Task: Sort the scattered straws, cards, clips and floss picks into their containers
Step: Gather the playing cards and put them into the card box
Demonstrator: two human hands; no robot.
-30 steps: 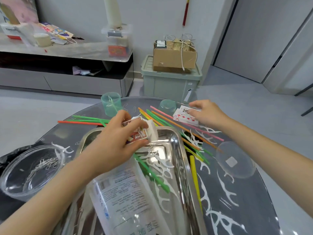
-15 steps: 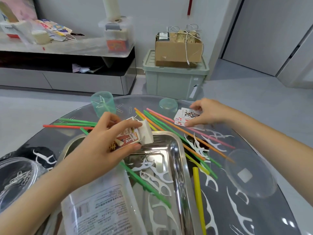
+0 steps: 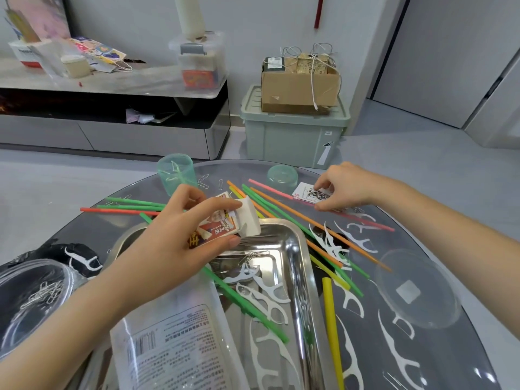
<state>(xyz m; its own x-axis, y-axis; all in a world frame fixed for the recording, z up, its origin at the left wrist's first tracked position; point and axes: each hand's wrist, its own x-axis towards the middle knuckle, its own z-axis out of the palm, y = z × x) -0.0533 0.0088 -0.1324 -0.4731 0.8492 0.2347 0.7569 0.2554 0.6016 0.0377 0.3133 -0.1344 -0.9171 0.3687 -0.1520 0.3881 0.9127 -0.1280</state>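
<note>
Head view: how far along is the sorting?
Early. Done: some paper clips lie in the clear bowl. In hand: left hand holds the open card box, right hand pinches playing cards. Left: straws and floss picks scattered over table and tray.

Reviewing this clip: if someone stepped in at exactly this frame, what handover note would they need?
Left hand: grip on the open card box, held above the steel tray.
Right hand: pinching playing cards at the far side of the table.
Done: some paper clips are in the clear bowl at left.
Left: cards go into the box. Straws lie across the table and tray. Floss picks are in the tray and on the table. Loose clips lie by the green cup and in the tray.
</note>
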